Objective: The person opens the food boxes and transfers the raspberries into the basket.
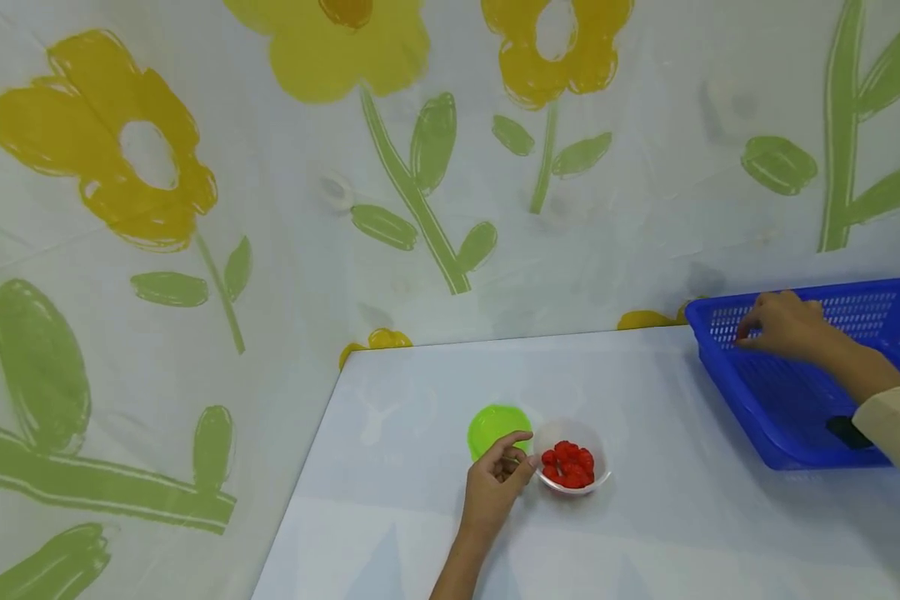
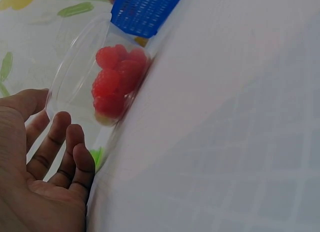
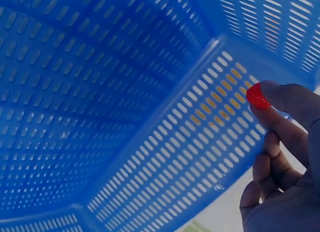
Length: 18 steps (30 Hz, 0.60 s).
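My right hand is over the left end of the blue basket. Between its thumb and forefinger it pinches a red raspberry; the other fingers are curled. On the table, a clear plastic bowl holds several raspberries. My left hand is at that bowl's left side, thumb and forefinger holding its rim, as the left wrist view also shows. A bright green round dish sits just beyond the left hand, partly covered by its fingers.
The white table meets a pale curtain printed with yellow flowers at its back and left. A small black object shows beside the right sleeve, in the basket area; its kind is unclear.
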{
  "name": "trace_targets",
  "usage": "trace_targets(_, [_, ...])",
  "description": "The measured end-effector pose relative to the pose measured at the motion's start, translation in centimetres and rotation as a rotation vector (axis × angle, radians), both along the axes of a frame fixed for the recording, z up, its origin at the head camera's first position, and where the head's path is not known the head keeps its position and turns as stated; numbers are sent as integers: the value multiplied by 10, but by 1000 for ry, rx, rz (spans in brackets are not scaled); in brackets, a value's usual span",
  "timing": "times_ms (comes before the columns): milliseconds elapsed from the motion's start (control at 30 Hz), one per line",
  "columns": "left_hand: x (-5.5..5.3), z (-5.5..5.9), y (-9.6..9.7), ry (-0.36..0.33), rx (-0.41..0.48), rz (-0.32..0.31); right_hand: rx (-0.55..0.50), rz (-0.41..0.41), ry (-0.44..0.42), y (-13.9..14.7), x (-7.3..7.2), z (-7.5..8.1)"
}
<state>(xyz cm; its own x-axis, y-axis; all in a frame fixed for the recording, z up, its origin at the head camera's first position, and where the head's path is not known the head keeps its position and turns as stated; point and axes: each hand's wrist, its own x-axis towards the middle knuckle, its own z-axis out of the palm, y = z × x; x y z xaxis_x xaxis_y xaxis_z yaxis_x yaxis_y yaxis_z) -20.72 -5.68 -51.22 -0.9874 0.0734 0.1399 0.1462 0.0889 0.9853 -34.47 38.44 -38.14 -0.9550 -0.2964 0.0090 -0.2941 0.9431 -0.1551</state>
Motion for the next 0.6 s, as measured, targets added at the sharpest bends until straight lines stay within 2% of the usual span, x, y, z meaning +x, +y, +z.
trace_targets(233, [1, 1, 0, 35, 18, 1, 6, 7, 7, -1, -1, -10])
trace_targets(600, [-1, 4, 0, 65, 21, -6, -1, -5, -37, 1, -7, -20])
